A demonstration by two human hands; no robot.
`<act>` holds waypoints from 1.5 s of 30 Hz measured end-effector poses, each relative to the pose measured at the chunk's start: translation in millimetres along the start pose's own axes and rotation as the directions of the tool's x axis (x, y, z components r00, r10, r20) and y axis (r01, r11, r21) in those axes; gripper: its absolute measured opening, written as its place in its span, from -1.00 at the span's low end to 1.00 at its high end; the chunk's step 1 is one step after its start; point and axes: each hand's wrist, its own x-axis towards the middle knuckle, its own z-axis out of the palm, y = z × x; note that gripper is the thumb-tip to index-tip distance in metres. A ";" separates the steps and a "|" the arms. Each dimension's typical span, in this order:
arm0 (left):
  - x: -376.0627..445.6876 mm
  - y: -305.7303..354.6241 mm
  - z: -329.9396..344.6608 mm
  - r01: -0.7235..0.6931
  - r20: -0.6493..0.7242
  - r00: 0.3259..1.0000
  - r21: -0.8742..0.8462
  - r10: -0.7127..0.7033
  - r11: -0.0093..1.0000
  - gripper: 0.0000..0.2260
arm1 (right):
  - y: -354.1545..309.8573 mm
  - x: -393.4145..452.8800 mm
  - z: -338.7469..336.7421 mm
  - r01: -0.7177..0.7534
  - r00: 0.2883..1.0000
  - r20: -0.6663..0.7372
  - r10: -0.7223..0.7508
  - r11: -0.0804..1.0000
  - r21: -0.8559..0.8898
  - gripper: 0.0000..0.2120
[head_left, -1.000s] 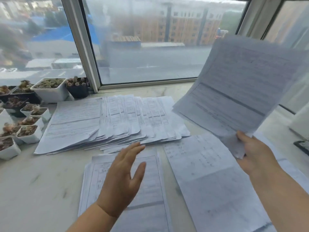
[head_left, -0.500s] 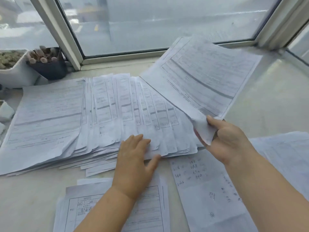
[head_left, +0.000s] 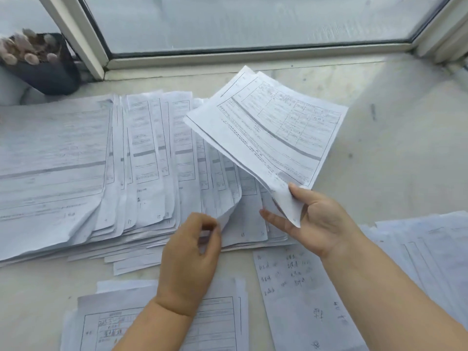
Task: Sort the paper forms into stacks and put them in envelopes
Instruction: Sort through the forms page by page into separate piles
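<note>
White printed forms (head_left: 273,133) held tilted above fanned stack (head_left: 141,163) on stone sill (head_left: 395,138), right hand (head_left: 314,224) pinching lower corner. Left hand (head_left: 190,252) pinches lifted edge of fanned sheets, probably opening slot for insertion.

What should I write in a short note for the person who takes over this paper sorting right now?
Left hand: pinches the lifted corner of a sheet in the fanned stack.
Right hand: holds a few forms by their near corner, raised and tilted over the right end of the fan.
Other papers: a near stack of forms under the left forearm, a handwritten sheet beside it, and more papers at the right edge.
Done: several separate stacks are laid out on the windowsill.
Left: place the held forms in the fan, finish sorting, then fill envelopes. No envelope is in view.
</note>
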 end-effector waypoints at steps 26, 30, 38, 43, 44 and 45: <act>12.7 -15.1 -29.2 0.227 -0.346 0.914 -0.003 -0.214 0.974 -0.74 | -30.1 -4.0 31.6 0.271 0.960 -0.042 -0.276 0.958 -0.095 -0.80; 12.3 3.5 -35.0 0.306 -0.548 0.694 -0.363 -0.467 0.880 -0.79 | -46.6 -26.6 1.0 0.410 0.878 0.035 -0.477 0.713 -0.568 -0.73; 11.6 -10.8 -31.7 0.034 -0.401 0.915 -0.040 -0.047 0.999 -0.71 | 11.5 14.2 45.8 0.139 0.990 0.094 -0.107 0.570 -0.810 -0.77; 13.8 -31.6 -14.4 -0.140 0.240 0.968 0.306 0.066 0.942 -0.29 | 22.9 34.7 42.5 0.064 0.998 0.038 -0.057 0.568 -0.821 -0.86; 13.1 -34.1 -13.9 -0.134 0.280 0.959 0.333 0.038 0.933 -0.29 | 20.4 35.5 39.7 0.061 0.998 0.035 -0.057 0.550 -0.833 -0.85; 12.7 -34.8 -14.6 -0.128 0.307 0.952 0.332 0.021 0.934 -0.30 | 18.4 35.9 37.0 0.060 0.998 0.034 -0.060 0.520 -0.852 -0.82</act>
